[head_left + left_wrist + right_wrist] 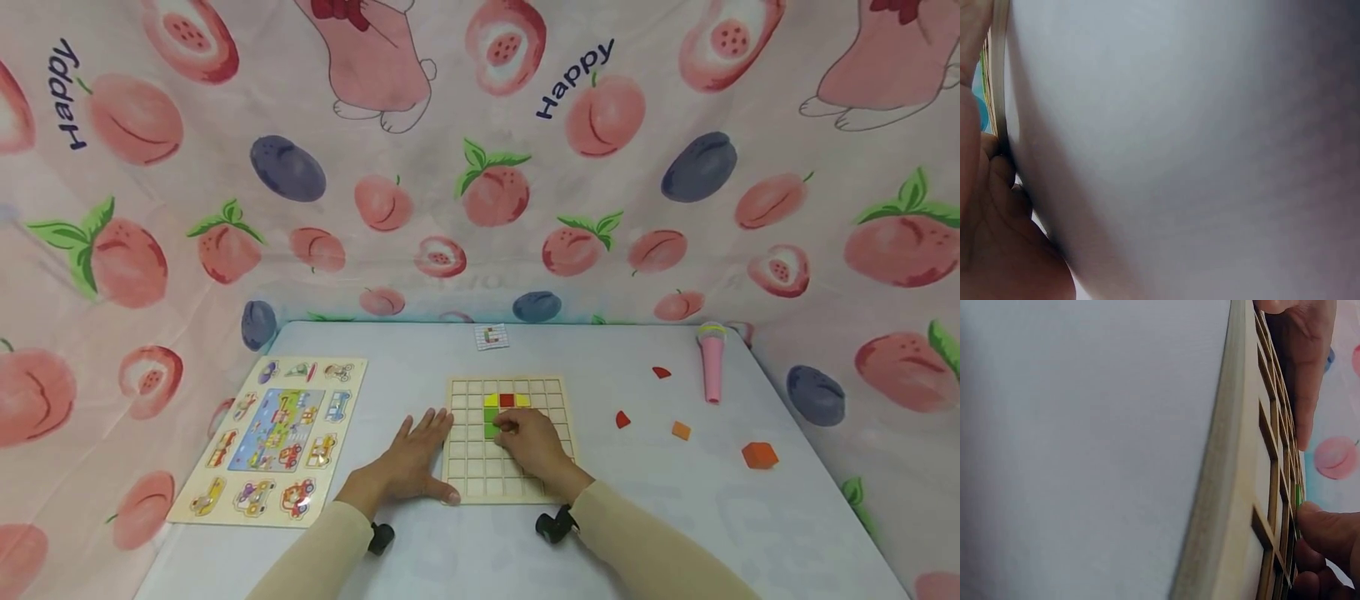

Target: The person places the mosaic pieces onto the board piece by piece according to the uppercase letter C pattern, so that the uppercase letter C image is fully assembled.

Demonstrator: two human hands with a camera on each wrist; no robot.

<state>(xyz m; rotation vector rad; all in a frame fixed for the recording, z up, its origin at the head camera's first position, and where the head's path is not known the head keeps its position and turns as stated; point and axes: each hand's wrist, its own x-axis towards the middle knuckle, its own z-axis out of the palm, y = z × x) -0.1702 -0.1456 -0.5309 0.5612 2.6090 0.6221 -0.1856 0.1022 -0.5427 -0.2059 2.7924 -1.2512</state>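
A wooden grid board [468, 462] lies flat in the middle of the table. In its upper cells sit a red square tile [507, 400], a yellow tile [491, 401] and another yellow tile [522, 401] with cut corners, and green tiles [491, 414] below the left one. My left hand [412, 458] rests along the board's left edge, fingers spread, thumb at the lower corner. My right hand [536, 446] reaches over the board with curled fingers, pinching at a green tile [1298, 494]; the thumb tip meets its edge in the right wrist view. The fingers partly hide the green tiles.
A wooden vehicle puzzle [341, 400] lies left. At the back is a small pattern card [492, 337]. To the right are red wedge pieces [623, 419], an orange square tile [681, 430], an orange block [760, 455] and a pink toy microphone [712, 367]. A fruit-print curtain [420, 158] borders the table.
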